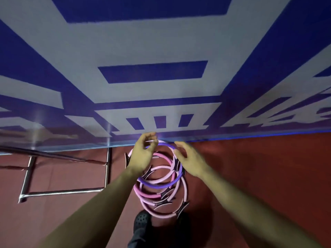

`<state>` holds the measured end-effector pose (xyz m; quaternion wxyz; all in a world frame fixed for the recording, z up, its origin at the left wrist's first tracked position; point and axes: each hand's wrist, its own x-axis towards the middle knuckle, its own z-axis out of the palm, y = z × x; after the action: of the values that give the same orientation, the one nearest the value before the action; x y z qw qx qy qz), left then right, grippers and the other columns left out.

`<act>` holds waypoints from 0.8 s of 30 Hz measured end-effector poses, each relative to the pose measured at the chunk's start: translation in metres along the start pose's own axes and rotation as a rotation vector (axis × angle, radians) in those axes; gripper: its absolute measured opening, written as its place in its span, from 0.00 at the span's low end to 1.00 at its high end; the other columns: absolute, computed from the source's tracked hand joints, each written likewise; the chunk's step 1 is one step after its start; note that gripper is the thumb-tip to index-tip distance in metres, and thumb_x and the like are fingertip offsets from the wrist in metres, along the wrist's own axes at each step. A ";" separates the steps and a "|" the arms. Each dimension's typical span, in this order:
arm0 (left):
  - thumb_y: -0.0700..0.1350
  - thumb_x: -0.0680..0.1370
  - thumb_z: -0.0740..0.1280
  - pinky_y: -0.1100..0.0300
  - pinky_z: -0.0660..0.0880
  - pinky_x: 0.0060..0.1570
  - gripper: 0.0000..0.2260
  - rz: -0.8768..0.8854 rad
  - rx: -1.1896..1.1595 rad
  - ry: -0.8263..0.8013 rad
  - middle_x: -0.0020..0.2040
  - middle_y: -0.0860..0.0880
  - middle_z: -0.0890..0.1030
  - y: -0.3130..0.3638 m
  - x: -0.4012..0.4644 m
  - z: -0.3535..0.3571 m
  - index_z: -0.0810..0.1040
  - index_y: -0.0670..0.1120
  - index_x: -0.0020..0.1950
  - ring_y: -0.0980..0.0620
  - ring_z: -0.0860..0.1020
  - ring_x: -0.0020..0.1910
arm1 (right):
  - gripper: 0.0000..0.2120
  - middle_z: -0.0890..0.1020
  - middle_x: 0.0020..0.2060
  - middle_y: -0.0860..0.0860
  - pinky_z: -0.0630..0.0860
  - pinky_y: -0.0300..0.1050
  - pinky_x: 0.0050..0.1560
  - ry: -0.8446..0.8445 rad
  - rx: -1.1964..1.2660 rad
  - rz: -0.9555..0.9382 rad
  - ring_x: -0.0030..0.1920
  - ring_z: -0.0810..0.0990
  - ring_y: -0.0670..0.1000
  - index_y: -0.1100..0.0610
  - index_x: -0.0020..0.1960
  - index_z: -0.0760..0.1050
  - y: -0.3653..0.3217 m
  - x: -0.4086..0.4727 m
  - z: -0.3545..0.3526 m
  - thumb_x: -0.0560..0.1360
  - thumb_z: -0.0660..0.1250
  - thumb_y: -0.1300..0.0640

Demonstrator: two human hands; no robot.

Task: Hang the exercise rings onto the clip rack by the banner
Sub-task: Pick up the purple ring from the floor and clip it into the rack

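Your left hand point(141, 154) reaches up to the top of the bunch of pink and purple foam-covered exercise rings point(159, 178), its fingers curled around a pale pink ring where it meets the lower edge of the big blue-and-white printed banner point(154, 51). Your right hand point(189, 160) hovers just beside the purple ring point(166, 145), fingers loosely spread and holding nothing. The rings hang overlapping in a cluster below the banner (the clips that carry them are hidden behind your left hand, so you cannot tell how they attach). To the left stands a shiny metal tube frame point(64, 191) on the red floor point(259, 176). A black perforated shoe point(142, 221) shows beneath the rings.
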<state>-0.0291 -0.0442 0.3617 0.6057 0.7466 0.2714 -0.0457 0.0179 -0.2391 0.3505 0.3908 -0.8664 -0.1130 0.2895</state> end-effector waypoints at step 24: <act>0.43 0.80 0.67 0.70 0.71 0.57 0.08 0.005 0.266 -0.064 0.54 0.60 0.81 -0.322 0.180 0.031 0.77 0.50 0.59 0.65 0.78 0.54 | 0.23 0.76 0.62 0.56 0.72 0.53 0.65 0.014 -0.399 0.241 0.65 0.75 0.60 0.52 0.71 0.68 0.251 0.256 0.215 0.78 0.68 0.52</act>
<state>-0.0165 0.0282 -0.0007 0.5099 0.8191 0.2415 -0.1036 0.0903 -0.1675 -0.0547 0.1751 -0.9358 -0.0609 0.2998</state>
